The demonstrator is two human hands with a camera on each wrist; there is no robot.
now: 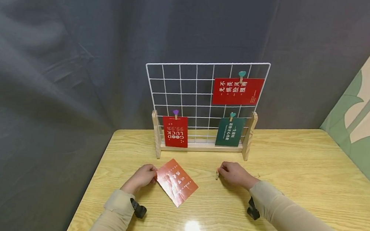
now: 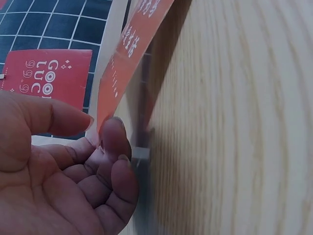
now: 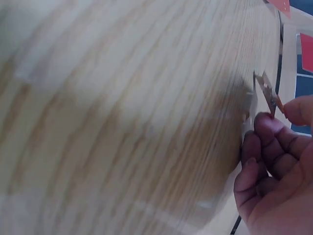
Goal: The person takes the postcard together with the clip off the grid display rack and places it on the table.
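My left hand (image 1: 142, 177) pinches the left corner of a red card (image 1: 177, 182) with white writing, held low over the table in front of the rack. In the left wrist view, thumb and fingertips meet on the card's edge (image 2: 128, 61). To the right, my right hand (image 1: 235, 173) grips a small wooden clothespin (image 1: 217, 174) between thumb and fingertips. The right wrist view shows the clothespin (image 3: 269, 93) with its tips pointing away from the fingers. A white wire grid rack (image 1: 204, 89) on wooden feet stands just beyond both hands.
Clipped to the grid are a red GOOD LUCK card (image 1: 176, 132) under a purple heart clip, a green card (image 1: 230, 133) and a red card (image 1: 237, 92) under teal heart clips. A dark curtain (image 1: 197, 23) hangs behind the wooden table (image 1: 300, 164).
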